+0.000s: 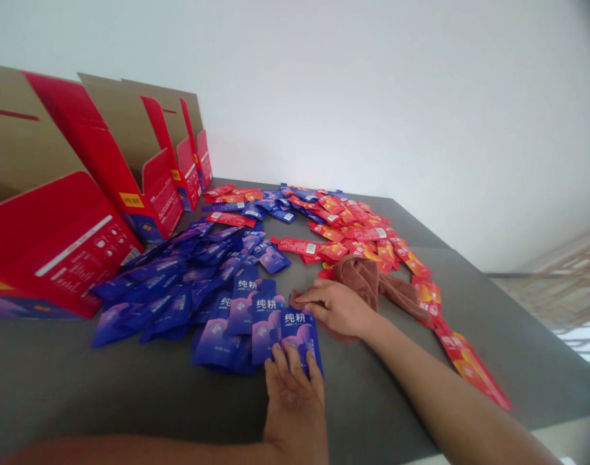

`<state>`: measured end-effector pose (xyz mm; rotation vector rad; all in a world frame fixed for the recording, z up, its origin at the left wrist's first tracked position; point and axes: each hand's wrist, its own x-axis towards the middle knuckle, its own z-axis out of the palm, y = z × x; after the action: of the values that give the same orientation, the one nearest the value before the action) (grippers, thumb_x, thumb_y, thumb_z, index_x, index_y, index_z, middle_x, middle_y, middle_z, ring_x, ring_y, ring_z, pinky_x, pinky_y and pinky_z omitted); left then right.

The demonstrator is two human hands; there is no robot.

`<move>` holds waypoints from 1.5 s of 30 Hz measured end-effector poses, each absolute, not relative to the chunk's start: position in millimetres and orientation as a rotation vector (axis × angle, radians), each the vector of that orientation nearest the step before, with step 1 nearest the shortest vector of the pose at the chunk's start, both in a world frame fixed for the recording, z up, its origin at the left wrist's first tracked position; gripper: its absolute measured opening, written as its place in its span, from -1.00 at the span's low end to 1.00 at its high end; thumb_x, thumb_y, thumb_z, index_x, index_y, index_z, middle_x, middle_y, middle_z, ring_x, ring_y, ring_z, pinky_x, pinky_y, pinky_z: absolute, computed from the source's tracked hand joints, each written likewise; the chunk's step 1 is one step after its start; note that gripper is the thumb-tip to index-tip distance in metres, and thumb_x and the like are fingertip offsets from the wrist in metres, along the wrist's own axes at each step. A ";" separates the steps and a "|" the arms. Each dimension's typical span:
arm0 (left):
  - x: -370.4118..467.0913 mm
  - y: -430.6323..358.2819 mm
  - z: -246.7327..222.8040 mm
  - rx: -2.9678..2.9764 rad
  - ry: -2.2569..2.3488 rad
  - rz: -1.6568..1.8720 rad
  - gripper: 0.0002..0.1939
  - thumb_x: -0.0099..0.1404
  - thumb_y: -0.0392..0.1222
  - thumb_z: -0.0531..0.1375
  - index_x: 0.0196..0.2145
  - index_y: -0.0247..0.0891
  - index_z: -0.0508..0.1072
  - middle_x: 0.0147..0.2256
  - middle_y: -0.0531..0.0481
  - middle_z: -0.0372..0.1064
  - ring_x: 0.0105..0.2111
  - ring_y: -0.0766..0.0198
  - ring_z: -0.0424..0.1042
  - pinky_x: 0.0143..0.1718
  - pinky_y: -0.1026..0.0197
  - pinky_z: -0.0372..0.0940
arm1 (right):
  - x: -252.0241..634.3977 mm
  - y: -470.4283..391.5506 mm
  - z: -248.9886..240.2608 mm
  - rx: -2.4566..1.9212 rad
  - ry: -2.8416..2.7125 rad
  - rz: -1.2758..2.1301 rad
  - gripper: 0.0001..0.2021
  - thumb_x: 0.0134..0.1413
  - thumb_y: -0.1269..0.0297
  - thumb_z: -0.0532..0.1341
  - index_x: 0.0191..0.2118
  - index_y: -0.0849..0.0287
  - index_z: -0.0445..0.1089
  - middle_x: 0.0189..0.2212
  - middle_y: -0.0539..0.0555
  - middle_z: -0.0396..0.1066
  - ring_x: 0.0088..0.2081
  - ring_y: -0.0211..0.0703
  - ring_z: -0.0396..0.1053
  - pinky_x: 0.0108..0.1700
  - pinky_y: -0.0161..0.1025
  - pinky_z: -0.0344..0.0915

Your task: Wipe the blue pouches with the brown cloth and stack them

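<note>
My left hand [294, 381] lies with fingers spread on the lower part of a blue-purple pouch [297, 330], pressing it against the table. My right hand [336, 307] is closed on a brown cloth [357, 278], and a bunched corner of it touches the top of the same pouch. The rest of the cloth trails to the right over the table, beside some red pouches. Left of that pouch, more blue pouches [266, 316] overlap one another, printed side up. A larger heap of blue pouches [164, 290] spreads further left.
Open red cardboard boxes [89, 252] stand in a row along the left side of the grey table [144, 400]. Red-orange pouches [357, 239] are heaped at the back right, and one red pouch [472, 368] lies near the right edge. Behind rises a white wall [348, 90].
</note>
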<state>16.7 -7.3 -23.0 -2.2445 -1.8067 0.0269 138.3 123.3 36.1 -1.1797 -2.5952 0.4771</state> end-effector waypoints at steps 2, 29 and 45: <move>17.0 -7.1 -22.0 -2.238 -1.813 0.037 -0.61 0.16 -0.35 0.07 -0.05 -0.17 0.41 0.04 -0.32 0.30 0.07 -0.17 0.21 0.03 -0.29 0.12 | 137.9 123.2 36.6 -1.197 -2.583 0.453 -0.72 0.15 0.34 0.09 -0.04 0.05 0.41 -0.27 0.08 0.40 -0.23 -0.19 0.30 -0.17 -0.29 0.18; 9.5 -9.5 9.9 -2.290 -1.706 0.159 -0.58 0.20 -0.40 0.03 0.00 -0.17 0.36 0.00 -0.31 0.35 0.03 -0.08 0.27 0.00 -0.18 0.21 | 139.2 109.0 53.4 -0.931 -2.689 0.696 -0.74 0.09 0.43 0.12 -0.12 0.14 0.45 -0.28 0.06 0.40 -0.27 -0.24 0.33 -0.23 -0.33 0.20; 8.9 -9.1 6.2 -2.309 -1.744 0.082 -0.58 0.20 -0.42 0.00 -0.01 -0.19 0.37 -0.01 -0.36 0.34 0.04 -0.10 0.26 -0.01 -0.19 0.22 | 139.8 111.5 50.2 -1.123 -2.648 0.567 -0.74 0.10 0.44 0.10 -0.14 0.11 0.46 -0.28 0.07 0.40 -0.25 -0.22 0.33 -0.19 -0.31 0.19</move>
<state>8.9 -9.1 6.2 -2.3091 -1.7445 0.0823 139.8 111.5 50.2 -1.1233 -2.6475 0.5666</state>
